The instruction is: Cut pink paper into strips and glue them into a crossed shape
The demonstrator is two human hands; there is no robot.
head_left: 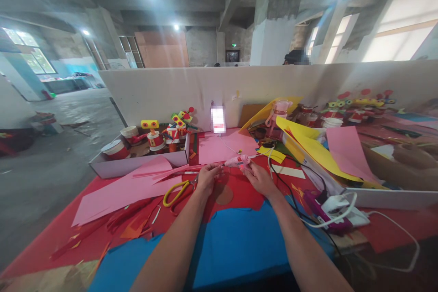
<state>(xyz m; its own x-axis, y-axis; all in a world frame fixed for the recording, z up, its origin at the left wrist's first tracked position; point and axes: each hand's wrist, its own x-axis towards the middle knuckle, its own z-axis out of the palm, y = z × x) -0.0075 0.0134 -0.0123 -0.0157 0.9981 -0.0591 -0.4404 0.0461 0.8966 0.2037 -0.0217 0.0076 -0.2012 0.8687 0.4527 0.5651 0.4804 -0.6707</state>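
Observation:
My right hand [259, 177] is closed around a pink hot glue gun [237, 160], whose nozzle points left. My left hand [207, 179] is just off the nozzle, its thumb and fingers pinched together; whatever sits between them is too small to make out. Beside my left wrist lie scissors with yellow handles [175, 194], partly hidden by the hand. A round brown disc [224, 195] rests on red paper between my forearms. Blue sheets [244, 237] spread across the near edge, under my arms. Pink paper [116, 191] lies to the left.
A shallow box [137, 167] at left holds paper-cup figures [156, 140]. On the right, another box [393, 197] carries yellow and pink sheets. A purple power strip [316, 212] with cables lies near my right arm. A white partition [164, 86] stands behind, with a lit phone [218, 120].

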